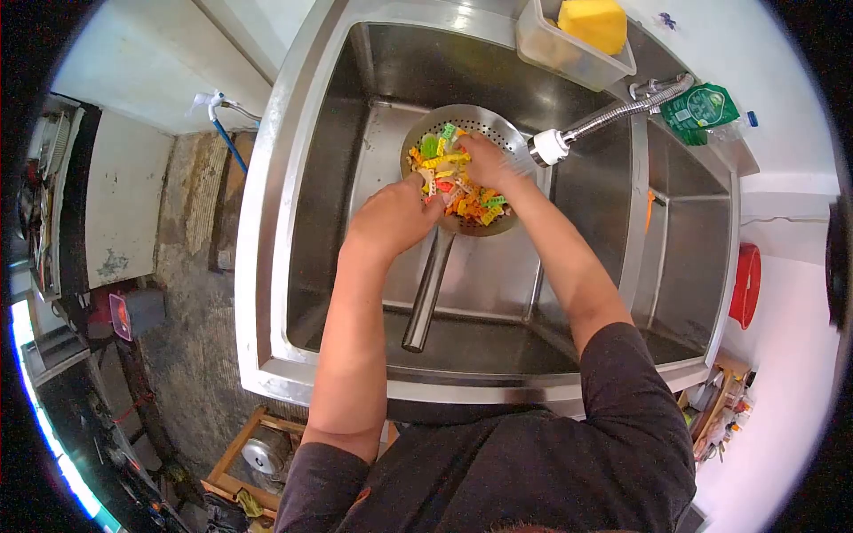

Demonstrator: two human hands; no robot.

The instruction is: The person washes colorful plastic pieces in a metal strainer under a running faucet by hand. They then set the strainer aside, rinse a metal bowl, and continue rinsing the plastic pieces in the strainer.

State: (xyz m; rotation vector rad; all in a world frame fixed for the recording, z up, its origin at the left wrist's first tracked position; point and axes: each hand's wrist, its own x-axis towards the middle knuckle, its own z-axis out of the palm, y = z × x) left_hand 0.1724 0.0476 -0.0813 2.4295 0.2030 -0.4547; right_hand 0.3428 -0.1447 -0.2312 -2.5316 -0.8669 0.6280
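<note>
Sink: stainless steel, holding our perforated strainer.
Coloured pieces: in the strainer, beneath and between our hands.
Left hand, right hand: apart, both touching the pieces; grip, we cannot tell.
Green pouch: label too small for us to read.

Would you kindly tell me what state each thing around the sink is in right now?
Strainer: loaded, inside the sink basin
Colourful pieces: loose, heaped
Left hand: fingers at the pieces
Right hand: fingers among the pieces
Faucet: apparently running
Tub: uncovered, yellow item rising above its rim
Green pouch: whether sealed, unclear
</note>
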